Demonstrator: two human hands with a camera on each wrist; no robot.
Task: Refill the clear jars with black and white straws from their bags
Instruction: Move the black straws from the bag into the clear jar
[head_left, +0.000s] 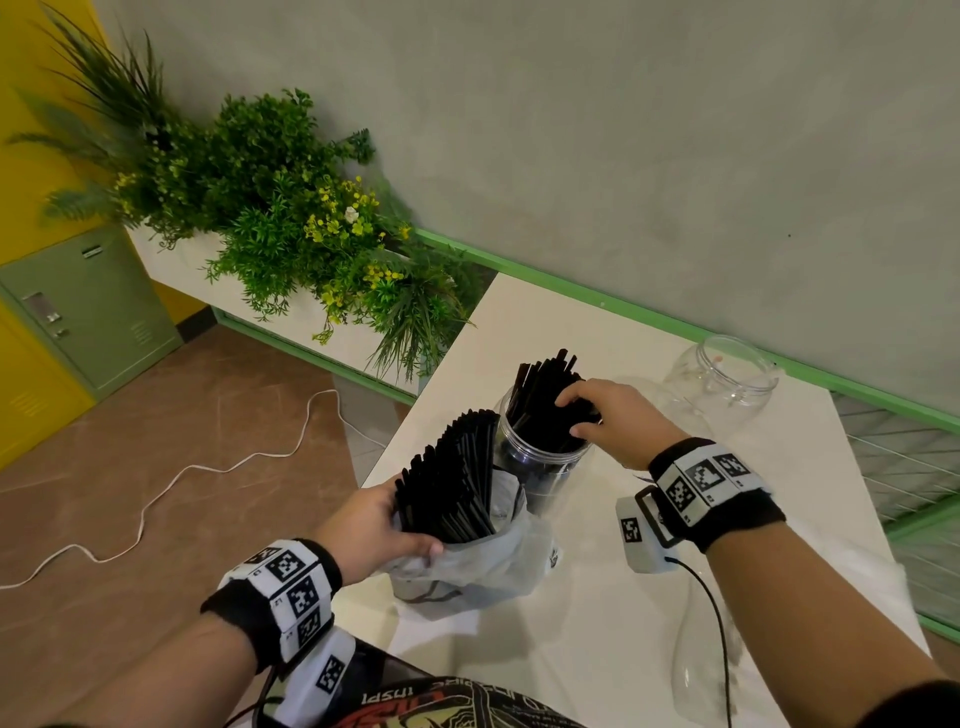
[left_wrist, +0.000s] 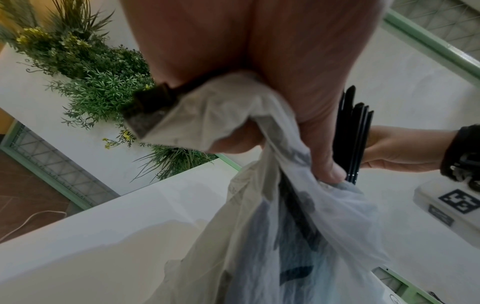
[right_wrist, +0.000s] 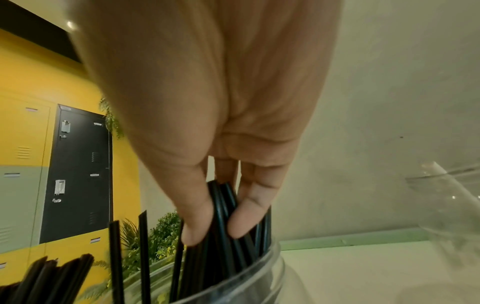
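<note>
Head view: your left hand (head_left: 382, 525) grips the plastic bag (head_left: 467, 566) of black straws (head_left: 452, 478) at 6 o'clock on the white table (head_left: 597, 613). Your right hand (head_left: 613, 415) pinches a straw bunch (head_left: 545, 400) standing in the clear jar (head_left: 540, 467); an empty jar (head_left: 727, 374) lies at 2 o'clock.

Left wrist: fingers (left_wrist: 322, 156) curl round the bag's mouth.

Right wrist: fingertips (right_wrist: 197, 226) clasp straws above the jar rim.

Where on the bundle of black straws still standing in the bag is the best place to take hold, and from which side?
Judging from the pose, grip the black straws in the bag around their exposed upper half, coming from above on the jar side. They stand upright and fan out above the bag, whose plastic the left hand bunches around their lower part.
</note>
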